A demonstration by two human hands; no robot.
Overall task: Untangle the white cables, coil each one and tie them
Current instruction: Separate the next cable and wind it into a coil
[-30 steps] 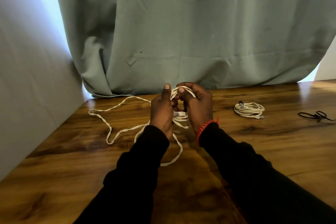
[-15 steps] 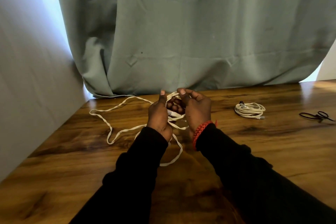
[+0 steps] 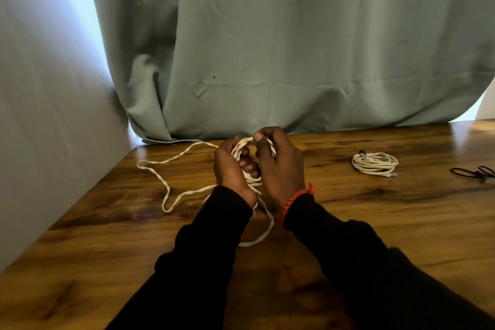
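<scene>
A long white cable point(image 3: 171, 195) lies in loose bends on the wooden table point(image 3: 375, 222), left of and below my hands. Part of it is gathered into loops between my hands. My left hand point(image 3: 230, 169) grips those loops, fingers curled round them. My right hand point(image 3: 281, 166), with a red cord at the wrist, pinches a strand at the top of the loops with thumb and fingers. A second white cable point(image 3: 375, 165) lies coiled on the table to the right, apart from both hands.
A green curtain point(image 3: 294, 48) hangs right behind the table's far edge. A grey wall point(image 3: 40, 128) runs along the left side. Black ties or loops point(image 3: 474, 173) lie at the far right edge of the table.
My right hand has moved up and over the top of the loops, and my left hand has closed tighter around them. The loose cable on the table has hardly shifted.
</scene>
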